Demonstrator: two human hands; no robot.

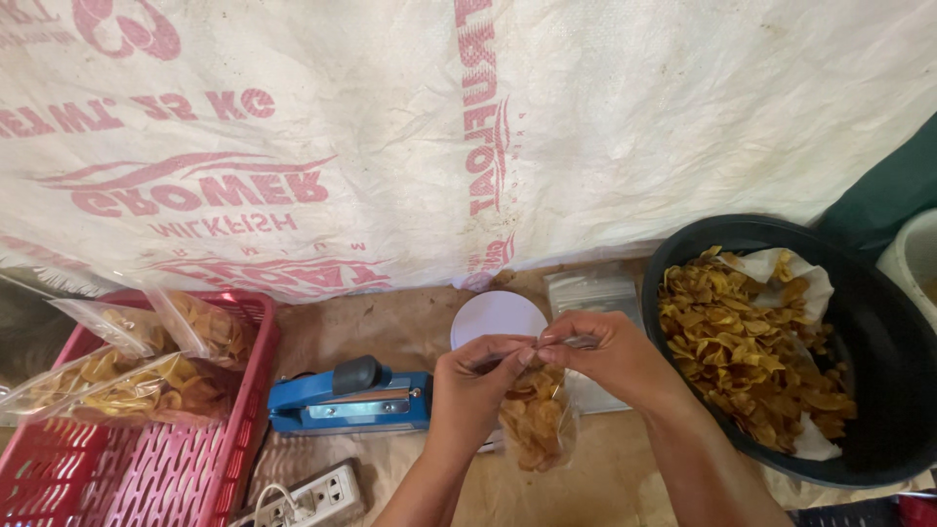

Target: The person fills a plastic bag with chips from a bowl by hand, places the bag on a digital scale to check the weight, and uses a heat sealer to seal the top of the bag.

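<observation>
Left hand (475, 385) and right hand (607, 356) meet at the mouth of a small clear bag of chips (535, 422); both pinch its top edge between thumb and fingertips, knuckles nearly touching; the bag hangs below the hands, its upper part hidden behind the left fingers, so the seal line is hard to make out; can't tell whether the bag's bottom rests on the surface (605, 478) or hangs clear. Just behind the hands sits a white round lid (493, 314), its near edge covered by the left hand; beside it, behind the right hand, a flat stack of empty clear bags (592, 293), lower part blocked by the right hand and wrist. Left of the left hand lies a blue heat sealer (346, 398) with a black knob, its right end hidden by the wrist; nearer the body, a white power strip (317, 498), cut off by the frame bottom. Further left a pink plastic basket (146, 468) holds filled chip bags (137, 366); cropped at the frame edge. Right of the right hand a black tub (878, 332) lined with paper holds loose chips (752, 351); far rim cut off. A white printed sack (390, 127) hangs behind everything.
</observation>
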